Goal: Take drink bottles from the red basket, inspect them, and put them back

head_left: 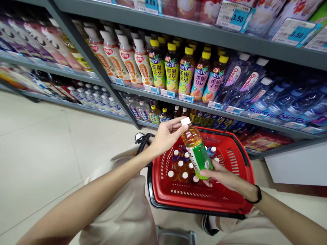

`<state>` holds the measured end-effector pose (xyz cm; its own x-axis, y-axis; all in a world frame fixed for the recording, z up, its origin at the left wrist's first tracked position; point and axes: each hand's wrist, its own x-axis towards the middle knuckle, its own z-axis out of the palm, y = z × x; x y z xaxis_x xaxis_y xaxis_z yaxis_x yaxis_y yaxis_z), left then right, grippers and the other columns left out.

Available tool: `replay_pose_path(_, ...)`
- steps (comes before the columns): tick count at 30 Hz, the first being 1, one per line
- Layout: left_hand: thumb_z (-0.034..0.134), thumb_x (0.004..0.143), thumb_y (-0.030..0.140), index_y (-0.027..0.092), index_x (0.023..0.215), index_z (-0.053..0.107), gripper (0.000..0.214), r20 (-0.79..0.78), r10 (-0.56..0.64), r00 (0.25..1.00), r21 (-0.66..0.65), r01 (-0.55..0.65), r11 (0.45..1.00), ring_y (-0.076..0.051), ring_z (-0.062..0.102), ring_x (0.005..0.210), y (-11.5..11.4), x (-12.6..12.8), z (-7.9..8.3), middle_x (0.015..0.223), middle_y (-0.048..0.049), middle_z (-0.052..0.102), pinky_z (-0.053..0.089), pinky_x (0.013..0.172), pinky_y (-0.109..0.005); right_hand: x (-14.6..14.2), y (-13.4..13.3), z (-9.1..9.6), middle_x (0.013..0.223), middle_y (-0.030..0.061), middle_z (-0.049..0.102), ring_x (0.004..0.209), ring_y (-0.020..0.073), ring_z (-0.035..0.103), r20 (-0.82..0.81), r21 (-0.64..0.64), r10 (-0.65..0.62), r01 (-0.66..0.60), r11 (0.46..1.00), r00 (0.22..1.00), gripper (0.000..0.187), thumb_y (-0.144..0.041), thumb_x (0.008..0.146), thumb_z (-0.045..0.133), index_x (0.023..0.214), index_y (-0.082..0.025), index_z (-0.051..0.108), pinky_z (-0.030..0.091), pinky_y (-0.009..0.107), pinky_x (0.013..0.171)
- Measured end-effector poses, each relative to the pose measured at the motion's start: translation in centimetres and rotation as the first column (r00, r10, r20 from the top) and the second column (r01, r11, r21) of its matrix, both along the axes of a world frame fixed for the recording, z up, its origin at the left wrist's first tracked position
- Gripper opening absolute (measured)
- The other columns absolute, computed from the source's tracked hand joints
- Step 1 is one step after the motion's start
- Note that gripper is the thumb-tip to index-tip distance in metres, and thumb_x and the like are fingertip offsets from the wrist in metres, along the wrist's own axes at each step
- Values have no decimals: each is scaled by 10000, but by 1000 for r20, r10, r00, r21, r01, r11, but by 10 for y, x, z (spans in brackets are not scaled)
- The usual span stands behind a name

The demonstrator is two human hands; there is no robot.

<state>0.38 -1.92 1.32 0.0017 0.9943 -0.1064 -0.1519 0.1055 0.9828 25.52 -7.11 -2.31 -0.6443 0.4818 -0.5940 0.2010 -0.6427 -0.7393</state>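
Note:
I hold a tea bottle (196,149) with a green label and a white cap, tilted, above a red shopping basket (237,199). My left hand (166,136) pinches its neck and cap from the upper left. My right hand (221,175) supports its base from below, fingers curled around it. Inside the basket stand several more amber bottles with white caps (182,166), grouped at the far left of the basket. A black band is on my right wrist.
Grey shop shelves (204,37) run across the back, stocked with Nestea bottles (189,71), milky drinks (127,61) and water bottles (255,88). The pale tiled floor (43,146) lies to the left. The basket has a black handle (143,141).

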Motion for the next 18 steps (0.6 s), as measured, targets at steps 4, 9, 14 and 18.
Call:
replay_pose_path(4, 831, 791, 412, 119, 1257, 695, 567, 43, 30, 999, -39, -28, 999, -272, 736, 1052, 3, -2, 0, 1125, -143, 774, 587, 977, -417, 2, 0, 1, 768, -9, 650, 569, 101, 559, -19, 8, -19, 19, 1000, 1000, 488, -526, 814, 797, 1046, -188, 533, 428, 235, 536)
replay_pose_path(9, 893, 717, 409, 108, 1052, 759, 470, 110, 160, 981, -164, -141, 976, -233, 754, 892, 13, -11, -2, 1024, -143, 789, 606, 862, -344, 3, 9, 5, 848, 62, 702, 550, 123, 578, -137, -22, -80, 78, 997, 987, 436, -550, 887, 694, 1052, -168, 563, 425, 258, 516)
replay_pose_path(14, 917, 677, 447, 114, 904, 764, 431, 79, 233, 969, -210, -213, 954, -173, 726, 775, 18, -18, -6, 939, -128, 787, 592, 753, -276, 8, 20, 10, 715, 89, 705, 445, 139, 561, -192, -74, -144, 132, 989, 971, 636, -735, 900, 496, 997, -125, 649, 381, 268, 468)
replay_pose_path(18, 922, 661, 469, 127, 840, 736, 428, 83, 248, 965, -272, -218, 937, -149, 693, 728, 19, -16, -11, 886, -108, 775, 560, 648, -240, 15, 24, 16, 595, 94, 677, 391, 175, 561, -181, -123, -178, 157, 980, 967, 818, -848, 873, 324, 999, -122, 678, 323, 268, 400)
